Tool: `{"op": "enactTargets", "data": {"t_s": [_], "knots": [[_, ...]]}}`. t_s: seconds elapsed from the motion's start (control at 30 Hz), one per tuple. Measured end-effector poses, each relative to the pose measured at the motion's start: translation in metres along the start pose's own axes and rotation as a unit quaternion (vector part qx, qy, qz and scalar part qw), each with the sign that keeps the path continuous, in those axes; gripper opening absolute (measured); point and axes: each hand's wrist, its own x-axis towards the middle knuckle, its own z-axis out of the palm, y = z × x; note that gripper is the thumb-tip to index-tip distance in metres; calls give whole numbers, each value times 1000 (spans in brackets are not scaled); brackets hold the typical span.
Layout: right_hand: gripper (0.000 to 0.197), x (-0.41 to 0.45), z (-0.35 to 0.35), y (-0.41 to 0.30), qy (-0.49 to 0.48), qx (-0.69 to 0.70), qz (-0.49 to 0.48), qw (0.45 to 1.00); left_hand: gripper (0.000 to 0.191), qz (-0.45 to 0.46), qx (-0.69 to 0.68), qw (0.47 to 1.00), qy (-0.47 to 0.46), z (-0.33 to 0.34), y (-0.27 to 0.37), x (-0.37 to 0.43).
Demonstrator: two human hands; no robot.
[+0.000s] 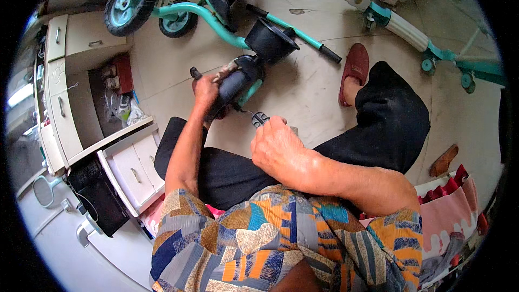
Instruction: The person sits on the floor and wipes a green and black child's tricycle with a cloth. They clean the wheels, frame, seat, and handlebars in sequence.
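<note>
A child's turquoise tricycle (211, 22) lies tipped on the tiled floor before me, its front end towards my knees. My left hand (206, 91) grips the black front part (233, 91) of the tricycle, its fingertips partly hidden. My right hand (275, 142) is closed around a dark, ridged piece (260, 119); whether it is a pedal or a tool handle I cannot tell. A thin rod runs from that piece towards the front part. A black basket (269, 40) is fixed just beyond the left hand.
A turquoise bar with black grips (298, 32) lies behind the basket. Near my red slipper (357, 65) stands a wheeled turquoise frame (409, 36). White cabinets (58, 101) line the left, with an open compartment. Another slipper (444, 160) lies at right.
</note>
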Motion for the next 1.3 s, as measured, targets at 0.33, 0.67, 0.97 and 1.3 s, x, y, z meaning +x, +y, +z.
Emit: {"op": "enactTargets", "data": {"t_s": [0.33, 0.67, 0.97, 1.3], "knots": [[17, 5, 15, -7, -2, -2, 7, 1000, 44, 232, 111, 964, 58, -2, 41, -67], [20, 9, 14, -8, -51, 4, -10, 999, 38, 161, 69, 984, -32, -38, 9, -111], [21, 7, 10, -13, -45, 13, -8, 999, 39, 179, 82, 980, 1, -26, 3, -122], [21, 11, 14, -12, -71, 17, -6, 997, 40, 219, 203, 953, 42, 8, 58, -52]]}}
